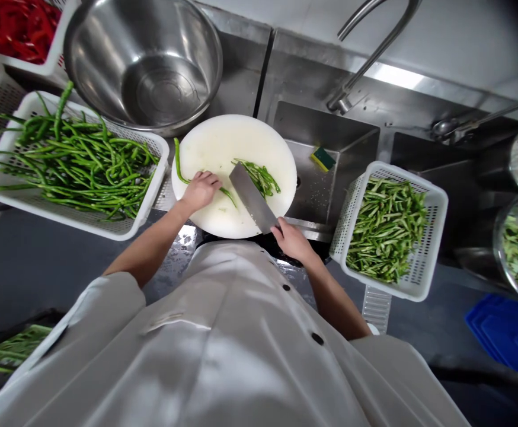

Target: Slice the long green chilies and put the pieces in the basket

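My left hand (200, 188) rests on the round white cutting board (223, 133), fingers curled over a long green chili pepper (178, 160). One end of it curves up past the board's left edge; a thin tip shows on the other side of my fingers. In my right hand (292, 240) is the handle of a cleaver (250, 198), its broad blade slanting across the board. Against the blade's far side lies a small pile of sliced green pepper (264, 179). The blade and my left fingers are a short gap apart.
Left of the board is a white basket (151, 188) heaped with long green peppers, below a large steel bowl (108, 35). A sink (312, 112) with a sponge (323, 159) and faucet (387, 53) lies to the right. Beyond it, another basket (437, 237) holds cut green pieces.
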A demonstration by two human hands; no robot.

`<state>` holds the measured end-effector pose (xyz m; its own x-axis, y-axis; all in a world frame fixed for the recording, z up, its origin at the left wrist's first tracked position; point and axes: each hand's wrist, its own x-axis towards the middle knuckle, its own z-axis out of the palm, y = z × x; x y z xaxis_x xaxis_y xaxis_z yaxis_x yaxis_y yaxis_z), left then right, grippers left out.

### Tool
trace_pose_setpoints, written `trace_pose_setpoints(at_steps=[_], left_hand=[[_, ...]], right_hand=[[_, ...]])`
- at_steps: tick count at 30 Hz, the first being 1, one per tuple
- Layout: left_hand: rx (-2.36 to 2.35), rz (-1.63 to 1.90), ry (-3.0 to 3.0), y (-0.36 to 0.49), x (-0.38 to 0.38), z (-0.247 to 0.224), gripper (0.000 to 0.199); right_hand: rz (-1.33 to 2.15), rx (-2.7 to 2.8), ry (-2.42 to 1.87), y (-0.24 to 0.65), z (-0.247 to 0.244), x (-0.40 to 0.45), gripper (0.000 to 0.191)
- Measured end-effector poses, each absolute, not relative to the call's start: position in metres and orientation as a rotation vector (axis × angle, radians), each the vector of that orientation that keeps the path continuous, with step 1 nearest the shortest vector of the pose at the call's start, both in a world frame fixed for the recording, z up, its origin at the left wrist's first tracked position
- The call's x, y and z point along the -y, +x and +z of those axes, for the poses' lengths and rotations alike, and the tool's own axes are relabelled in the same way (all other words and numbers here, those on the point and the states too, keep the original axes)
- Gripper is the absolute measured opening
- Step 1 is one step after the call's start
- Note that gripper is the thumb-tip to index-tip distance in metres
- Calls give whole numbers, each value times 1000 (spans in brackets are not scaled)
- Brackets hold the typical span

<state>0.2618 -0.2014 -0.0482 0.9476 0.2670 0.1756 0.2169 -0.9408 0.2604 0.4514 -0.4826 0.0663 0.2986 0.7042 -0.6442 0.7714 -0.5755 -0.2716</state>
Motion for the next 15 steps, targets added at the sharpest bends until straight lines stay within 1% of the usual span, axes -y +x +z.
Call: trace_pose_setpoints(at_steps=[2, 6, 12, 15], left_hand=[[-344, 319, 2866, 266, 207, -48, 33], [-405, 464, 2823, 270, 231, -50, 37], [-349, 360, 2823, 262, 243, -63, 37], [-348, 372, 2856, 260, 243, -67, 35]], right_hand=[[-1105, -1367, 2452, 453, 72, 491, 45], [-1026, -1330, 2415, 450, 79, 503, 48], [-1011, -1345, 2316, 447, 81, 511, 49], [-1000, -1362, 2281, 446, 86, 511, 47]])
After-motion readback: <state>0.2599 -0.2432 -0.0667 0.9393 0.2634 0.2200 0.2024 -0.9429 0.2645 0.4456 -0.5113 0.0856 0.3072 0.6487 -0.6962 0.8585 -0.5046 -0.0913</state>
